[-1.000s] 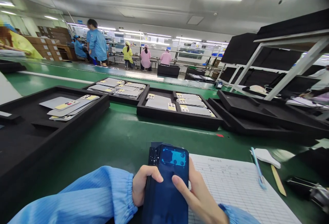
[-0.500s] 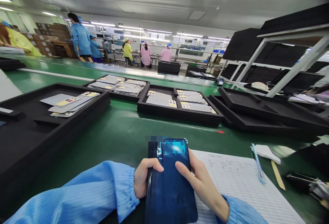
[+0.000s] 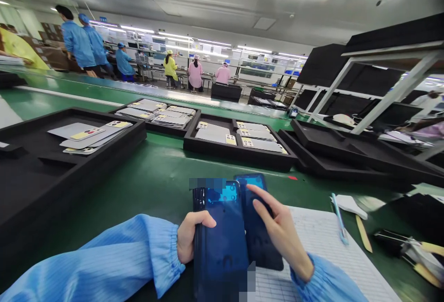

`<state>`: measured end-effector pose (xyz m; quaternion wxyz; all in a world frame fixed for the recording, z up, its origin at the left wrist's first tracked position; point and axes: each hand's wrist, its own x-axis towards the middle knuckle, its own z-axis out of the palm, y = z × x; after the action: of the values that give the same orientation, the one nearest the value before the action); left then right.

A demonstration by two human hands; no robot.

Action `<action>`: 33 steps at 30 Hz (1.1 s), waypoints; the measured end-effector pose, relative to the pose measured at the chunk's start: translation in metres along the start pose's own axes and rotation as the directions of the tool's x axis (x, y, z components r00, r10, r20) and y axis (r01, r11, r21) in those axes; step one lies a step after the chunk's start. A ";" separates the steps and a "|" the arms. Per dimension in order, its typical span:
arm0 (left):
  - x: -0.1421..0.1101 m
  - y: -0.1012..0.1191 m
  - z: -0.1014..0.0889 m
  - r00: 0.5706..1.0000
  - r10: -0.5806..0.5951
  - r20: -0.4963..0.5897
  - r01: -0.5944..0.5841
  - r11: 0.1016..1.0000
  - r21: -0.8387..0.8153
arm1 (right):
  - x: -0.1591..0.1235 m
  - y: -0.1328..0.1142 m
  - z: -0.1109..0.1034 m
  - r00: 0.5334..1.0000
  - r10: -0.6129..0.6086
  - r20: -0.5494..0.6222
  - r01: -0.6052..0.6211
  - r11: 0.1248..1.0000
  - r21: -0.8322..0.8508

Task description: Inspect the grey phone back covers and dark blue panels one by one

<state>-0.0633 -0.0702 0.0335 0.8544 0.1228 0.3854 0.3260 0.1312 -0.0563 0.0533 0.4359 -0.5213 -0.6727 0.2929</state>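
A stack of dark blue phone back covers [image 3: 225, 242], with shiny light-blue film around the camera cutouts, is held nearly upright. My left hand [image 3: 194, 232] grips its left side, thumb across the front cover. To the right is a single phone back cover [image 3: 265, 246], partly hidden behind the stack and overlapping the lined notebook [image 3: 319, 246]. My right hand [image 3: 280, 228] is over this cover with thumb and index finger apart in front of its face; the other fingers are mostly hidden. Whether the fingertips press on it is unclear.
Black foam trays [image 3: 239, 154] with pale camera-cutout panels stand ahead, another tray [image 3: 128, 140] to the left. Stacked black trays [image 3: 347, 149] sit at right. A blue pen [image 3: 340, 218] and a wooden stick [image 3: 363, 233] lie nearby. Co-workers [image 3: 71, 38] are beyond the bench.
One cover has come away from the stack and now shows at its right. My right hand has shifted right and up with it, its fingers off the stack. My left hand keeps its grip.
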 end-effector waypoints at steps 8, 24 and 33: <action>0.001 -0.003 0.000 0.996 0.073 0.055 -0.076 0.996 0.053 | -0.021 -0.012 0.018 0.991 -0.004 0.137 -0.012 0.993 0.120; 0.005 0.001 -0.007 0.925 -0.085 0.369 0.066 0.996 0.065 | -0.022 -0.026 0.023 0.987 -0.056 0.153 0.041 0.994 0.100; 0.004 0.003 -0.004 0.943 -0.115 0.311 0.114 0.993 0.022 | -0.022 -0.028 0.023 0.987 -0.064 0.144 0.052 0.995 0.088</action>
<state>-0.0656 -0.0658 0.0296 0.9219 0.1516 0.2526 0.2517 0.1001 -0.0839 0.0613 0.4150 -0.4598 -0.7049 0.3456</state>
